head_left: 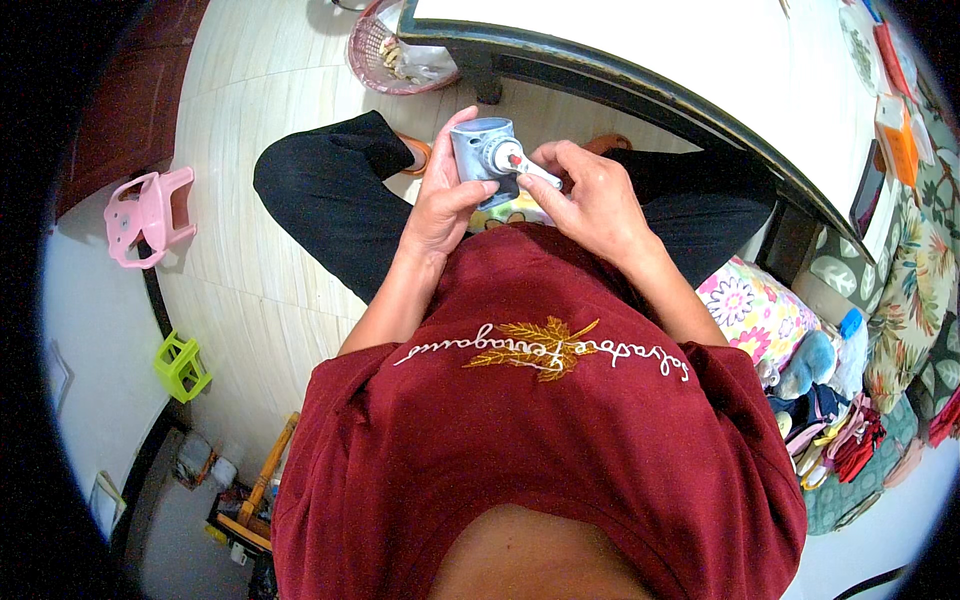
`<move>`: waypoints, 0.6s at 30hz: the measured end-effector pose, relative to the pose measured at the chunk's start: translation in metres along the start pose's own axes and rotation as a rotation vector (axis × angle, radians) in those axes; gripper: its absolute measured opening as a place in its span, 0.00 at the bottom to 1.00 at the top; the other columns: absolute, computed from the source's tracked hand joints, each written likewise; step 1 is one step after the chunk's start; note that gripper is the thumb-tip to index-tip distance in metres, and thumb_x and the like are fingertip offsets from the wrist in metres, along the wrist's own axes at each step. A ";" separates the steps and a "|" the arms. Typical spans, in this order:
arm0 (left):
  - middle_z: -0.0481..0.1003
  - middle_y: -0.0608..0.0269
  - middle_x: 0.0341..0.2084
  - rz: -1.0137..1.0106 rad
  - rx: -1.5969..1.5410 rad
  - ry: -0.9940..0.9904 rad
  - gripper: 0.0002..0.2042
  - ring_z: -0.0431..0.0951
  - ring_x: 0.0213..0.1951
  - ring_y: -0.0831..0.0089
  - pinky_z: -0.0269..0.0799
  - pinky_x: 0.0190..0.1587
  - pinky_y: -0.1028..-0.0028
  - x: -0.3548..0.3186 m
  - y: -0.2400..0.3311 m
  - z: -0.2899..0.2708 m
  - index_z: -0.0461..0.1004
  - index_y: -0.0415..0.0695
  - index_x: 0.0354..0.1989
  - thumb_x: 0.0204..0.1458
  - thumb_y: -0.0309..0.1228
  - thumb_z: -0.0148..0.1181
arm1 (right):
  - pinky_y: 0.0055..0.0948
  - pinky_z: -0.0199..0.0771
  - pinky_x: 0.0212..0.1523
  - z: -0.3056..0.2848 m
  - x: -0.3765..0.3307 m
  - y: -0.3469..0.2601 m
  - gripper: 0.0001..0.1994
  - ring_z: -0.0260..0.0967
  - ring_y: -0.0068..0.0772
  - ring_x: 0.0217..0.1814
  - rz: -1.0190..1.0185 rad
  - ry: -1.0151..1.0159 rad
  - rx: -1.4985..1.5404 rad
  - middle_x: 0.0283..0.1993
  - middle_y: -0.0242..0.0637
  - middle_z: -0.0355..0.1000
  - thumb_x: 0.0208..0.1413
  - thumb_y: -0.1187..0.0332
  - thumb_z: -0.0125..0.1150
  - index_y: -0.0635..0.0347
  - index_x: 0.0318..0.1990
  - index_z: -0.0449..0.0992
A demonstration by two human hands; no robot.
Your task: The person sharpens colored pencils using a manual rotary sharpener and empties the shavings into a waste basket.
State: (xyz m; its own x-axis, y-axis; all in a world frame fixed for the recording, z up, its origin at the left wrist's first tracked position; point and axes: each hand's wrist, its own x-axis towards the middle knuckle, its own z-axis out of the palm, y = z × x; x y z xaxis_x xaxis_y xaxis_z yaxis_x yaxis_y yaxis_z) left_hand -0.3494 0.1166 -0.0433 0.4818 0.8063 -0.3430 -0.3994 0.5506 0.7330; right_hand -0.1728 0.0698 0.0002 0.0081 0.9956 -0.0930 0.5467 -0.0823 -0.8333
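Observation:
Above my lap I hold a blue-grey hollow housing (pixel 473 160) with a wide rim at its top and a round ridged collar on its side. My left hand (pixel 443 205) wraps it from the left, the thumb across its lower front. A white lever-like piece (pixel 535 175) with a red spot at its hub sticks out from the collar toward the right. The thumb and fingers of my right hand (pixel 597 200) pinch this piece. Its far end is partly hidden by those fingers, and I cannot make out the device's exact kind.
A white table with a dark edge (pixel 590 65) stands ahead and to the right. Beneath its left corner is a pink basket (pixel 362 58) with scraps in it. At left stand a pink stool (pixel 150 218) and a green stool (pixel 181 366). Cushions and folded clothes (pixel 850 440) lie at right.

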 end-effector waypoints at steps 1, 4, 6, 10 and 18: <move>0.66 0.51 0.51 0.000 0.002 0.003 0.42 0.68 0.53 0.63 0.59 0.60 0.68 0.000 0.000 0.000 0.50 0.43 0.63 0.32 0.22 0.61 | 0.37 0.71 0.28 0.001 0.000 0.000 0.12 0.72 0.45 0.26 0.011 -0.016 0.023 0.26 0.43 0.72 0.49 0.61 0.62 0.61 0.33 0.73; 0.66 0.51 0.51 0.009 0.006 0.000 0.42 0.68 0.53 0.63 0.59 0.60 0.68 0.001 0.002 0.001 0.51 0.43 0.63 0.32 0.22 0.60 | 0.35 0.71 0.28 0.000 0.001 0.000 0.11 0.72 0.44 0.28 -0.076 0.031 0.022 0.28 0.43 0.72 0.50 0.63 0.61 0.62 0.34 0.74; 0.66 0.51 0.51 0.012 0.002 -0.004 0.42 0.68 0.53 0.63 0.59 0.60 0.68 0.001 0.001 0.000 0.51 0.43 0.63 0.32 0.22 0.60 | 0.35 0.71 0.28 -0.002 0.000 -0.001 0.11 0.72 0.43 0.28 -0.066 0.022 0.036 0.29 0.43 0.72 0.50 0.64 0.61 0.62 0.34 0.74; 0.66 0.51 0.52 0.003 -0.018 -0.007 0.42 0.68 0.53 0.63 0.59 0.59 0.68 0.003 -0.002 0.000 0.51 0.43 0.63 0.32 0.22 0.60 | 0.34 0.71 0.28 0.001 -0.003 0.001 0.11 0.72 0.42 0.28 -0.098 0.039 0.079 0.29 0.43 0.72 0.49 0.64 0.63 0.62 0.34 0.74; 0.67 0.50 0.51 0.020 -0.014 -0.025 0.41 0.69 0.52 0.64 0.59 0.59 0.68 0.003 0.000 0.003 0.52 0.43 0.62 0.32 0.21 0.60 | 0.31 0.71 0.26 0.000 -0.006 0.000 0.10 0.72 0.37 0.25 -0.095 0.053 0.067 0.26 0.42 0.71 0.48 0.65 0.63 0.62 0.32 0.73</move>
State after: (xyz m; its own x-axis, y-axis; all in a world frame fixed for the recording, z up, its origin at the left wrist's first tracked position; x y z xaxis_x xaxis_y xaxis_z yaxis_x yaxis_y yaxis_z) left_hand -0.3457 0.1185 -0.0431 0.4925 0.8119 -0.3136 -0.4202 0.5373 0.7312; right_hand -0.1726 0.0643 0.0009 0.0046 0.9999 0.0155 0.4899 0.0113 -0.8717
